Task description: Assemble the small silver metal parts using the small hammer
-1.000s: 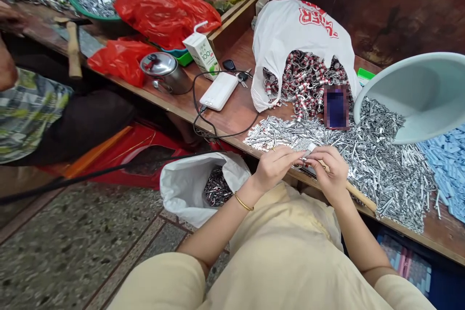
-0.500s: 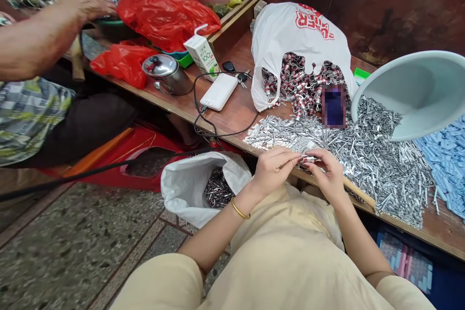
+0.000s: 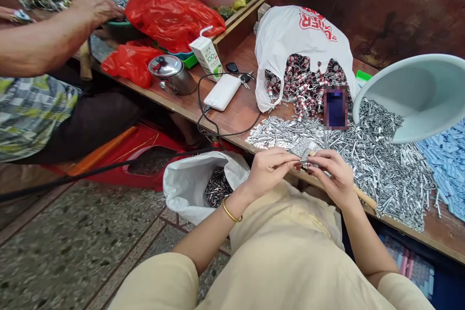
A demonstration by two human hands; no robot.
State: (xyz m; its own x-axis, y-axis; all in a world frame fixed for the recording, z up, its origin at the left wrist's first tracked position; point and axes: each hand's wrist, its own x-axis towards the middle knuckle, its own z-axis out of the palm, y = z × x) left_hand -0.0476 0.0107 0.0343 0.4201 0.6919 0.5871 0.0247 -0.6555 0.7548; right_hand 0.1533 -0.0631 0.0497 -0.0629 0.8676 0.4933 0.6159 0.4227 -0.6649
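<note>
My left hand (image 3: 273,168) and my right hand (image 3: 334,177) meet at the table's front edge. Between their fingertips is a small silver-and-red metal piece (image 3: 304,164), pinched from both sides and partly covered by the fingers. Just behind it a small grey block (image 3: 304,146) and part of a wooden handle (image 3: 364,198) show at the table edge. Beyond my hands spreads a pile of loose silver metal parts (image 3: 378,169). A white plastic bag (image 3: 279,34) lies open toward me, full of red-and-silver pieces with rings (image 3: 301,87).
A grey-blue tub (image 3: 425,101) tips over the pile, beside blue strips (image 3: 446,164). Left stand a power bank (image 3: 222,92) with cable, a drink carton (image 3: 207,55) and a metal cup (image 3: 174,77). A white sack (image 3: 185,189) stands below. A co-worker's arm (image 3: 47,38) reaches a green basin.
My hands have drawn slightly apart, the right one moving a little rightward. The small piece is turned differently and less of it shows. The view has shifted slightly.
</note>
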